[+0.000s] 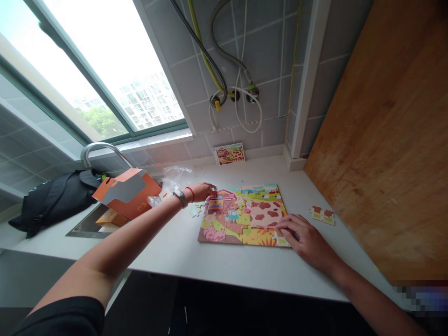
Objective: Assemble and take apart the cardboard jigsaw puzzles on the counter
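A colourful farm jigsaw puzzle (233,214), with a barn, a spotted cow and a pink pig, lies mostly assembled on the white counter. My left hand (202,191) reaches its far left corner with fingertips pinched together; what they hold, if anything, is hidden. Over the right edge rests my right hand (308,240), its fingers stretched across the cow's lower part and its thumb apart, near the bottom right pieces. Loose puzzle pieces (196,211) lie just left of the puzzle. To its right are a few joined pieces (322,214) in brown and cream.
A picture card (229,154) leans against the tiled wall. On the left stand an orange box (129,191), a clear plastic bag (175,177), a black bag (59,200) and a faucet (105,145) by the sink. A wooden panel (381,140) bounds the right side.
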`<state>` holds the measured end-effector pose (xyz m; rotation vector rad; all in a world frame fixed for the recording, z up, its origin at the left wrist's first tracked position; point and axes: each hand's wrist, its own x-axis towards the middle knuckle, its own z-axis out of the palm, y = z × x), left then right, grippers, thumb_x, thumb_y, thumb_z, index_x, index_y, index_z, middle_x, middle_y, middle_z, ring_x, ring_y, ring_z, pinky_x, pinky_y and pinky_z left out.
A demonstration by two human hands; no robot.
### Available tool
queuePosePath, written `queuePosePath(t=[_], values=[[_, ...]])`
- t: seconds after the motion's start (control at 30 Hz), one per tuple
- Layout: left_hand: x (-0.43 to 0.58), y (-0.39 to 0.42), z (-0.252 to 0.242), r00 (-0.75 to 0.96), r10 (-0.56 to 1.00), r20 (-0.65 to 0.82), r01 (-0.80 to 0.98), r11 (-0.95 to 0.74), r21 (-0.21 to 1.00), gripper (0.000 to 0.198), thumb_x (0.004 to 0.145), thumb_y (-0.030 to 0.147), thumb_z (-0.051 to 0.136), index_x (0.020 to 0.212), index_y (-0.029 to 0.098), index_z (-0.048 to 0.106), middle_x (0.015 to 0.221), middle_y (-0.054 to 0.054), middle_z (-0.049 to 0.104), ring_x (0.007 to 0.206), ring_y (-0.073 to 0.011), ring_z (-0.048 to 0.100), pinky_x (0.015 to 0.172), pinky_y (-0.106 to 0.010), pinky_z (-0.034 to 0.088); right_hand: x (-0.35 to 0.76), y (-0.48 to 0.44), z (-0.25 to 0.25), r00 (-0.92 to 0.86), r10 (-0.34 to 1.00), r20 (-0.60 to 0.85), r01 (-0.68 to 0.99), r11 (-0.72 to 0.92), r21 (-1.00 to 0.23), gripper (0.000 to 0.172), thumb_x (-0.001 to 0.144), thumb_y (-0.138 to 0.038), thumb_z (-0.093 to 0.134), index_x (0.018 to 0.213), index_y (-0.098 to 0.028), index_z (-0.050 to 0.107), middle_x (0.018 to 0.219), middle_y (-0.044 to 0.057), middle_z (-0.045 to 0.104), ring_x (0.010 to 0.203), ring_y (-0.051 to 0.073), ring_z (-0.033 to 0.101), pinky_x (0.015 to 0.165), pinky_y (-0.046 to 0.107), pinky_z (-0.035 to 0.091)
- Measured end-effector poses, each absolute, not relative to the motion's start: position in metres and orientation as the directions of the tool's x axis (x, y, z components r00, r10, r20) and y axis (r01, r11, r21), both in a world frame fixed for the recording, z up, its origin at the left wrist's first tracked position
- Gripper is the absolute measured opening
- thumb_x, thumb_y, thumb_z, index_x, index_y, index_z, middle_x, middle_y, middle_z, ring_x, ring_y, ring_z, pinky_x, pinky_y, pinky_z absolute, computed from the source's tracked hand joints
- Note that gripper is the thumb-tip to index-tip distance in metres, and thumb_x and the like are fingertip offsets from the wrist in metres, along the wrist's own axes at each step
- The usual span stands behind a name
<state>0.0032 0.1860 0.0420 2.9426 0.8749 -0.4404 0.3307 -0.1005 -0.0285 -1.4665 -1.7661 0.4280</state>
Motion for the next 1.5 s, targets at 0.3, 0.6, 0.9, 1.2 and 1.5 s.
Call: queuePosePath(t=[0.3, 0.6, 0.9, 1.2, 1.5], values=[[-0.051, 0.188, 0.056, 0.71, 0.621, -0.333, 0.663, -0.749, 0.017, 0.056, 0.086, 0.027, 0.073, 0.14, 0.019, 0.06, 0.128, -0.012, 0.07, 0.112, -0.0275, 0.069, 0.097, -0.034, 0.052, 0.33, -0.1, -0.025, -0.022, 0.942, 0.334, 0.658, 0.265, -0.705, 0.024, 0.098, -0.031, 0.051, 0.096, -0.028, 0.074, 0.104, 0.006, 0.072, 0.103, 0.026, 0.064, 0.091, 0.042, 0.054], [-0.084, 0.181, 0.039, 0.721, 0.597, -0.352, 0.673, -0.725, 0.149, 0.092, 0.061, 0.051, 0.093, 0.14, 0.023, 0.056, 0.128, -0.011, 0.059, 0.102, -0.0252, 0.067, 0.09, -0.031, 0.051, 0.332, -0.099, -0.029, -0.028, 0.945, 0.325, 0.665, 0.261, -0.699, 0.025, 0.1, -0.036, 0.051, 0.099, -0.029, 0.075, 0.106, 0.007, 0.071, 0.105, 0.027, 0.064, 0.093, 0.043, 0.054], [-0.061, 0.181, 0.047, 0.652, 0.62, -0.436, 0.708, -0.703, 0.058, 0.069, 0.053, 0.049, 0.096, 0.109, 0.02, 0.067, 0.116, -0.006, 0.057, 0.094, -0.0235, 0.065, 0.084, -0.03, 0.051, 0.331, -0.1, -0.028, -0.038, 0.947, 0.318, 0.658, 0.263, -0.706, 0.025, 0.099, -0.034, 0.051, 0.1, -0.027, 0.075, 0.106, 0.008, 0.072, 0.105, 0.026, 0.064, 0.093, 0.043, 0.054], [-0.06, 0.168, 0.052, 0.643, 0.618, -0.453, 0.7, -0.713, 0.022, 0.08, 0.055, 0.036, 0.098, 0.126, 0.022, 0.061, 0.122, -0.008, 0.058, 0.099, -0.0233, 0.067, 0.089, -0.029, 0.05, 0.332, -0.098, -0.031, -0.033, 0.94, 0.34, 0.665, 0.275, -0.695, 0.024, 0.099, -0.033, 0.052, 0.098, -0.027, 0.075, 0.105, 0.006, 0.072, 0.103, 0.026, 0.065, 0.093, 0.043, 0.054], [-0.057, 0.166, 0.054, 0.663, 0.599, -0.449, 0.678, -0.735, 0.021, 0.059, 0.053, 0.037, 0.098, 0.1, 0.018, 0.069, 0.105, -0.005, 0.065, 0.09, -0.0211, 0.065, 0.081, -0.026, 0.048, 0.331, -0.099, -0.027, -0.032, 0.928, 0.37, 0.655, 0.3, -0.694, 0.023, 0.098, -0.031, 0.053, 0.097, -0.027, 0.076, 0.102, 0.006, 0.073, 0.101, 0.025, 0.067, 0.092, 0.041, 0.055]])
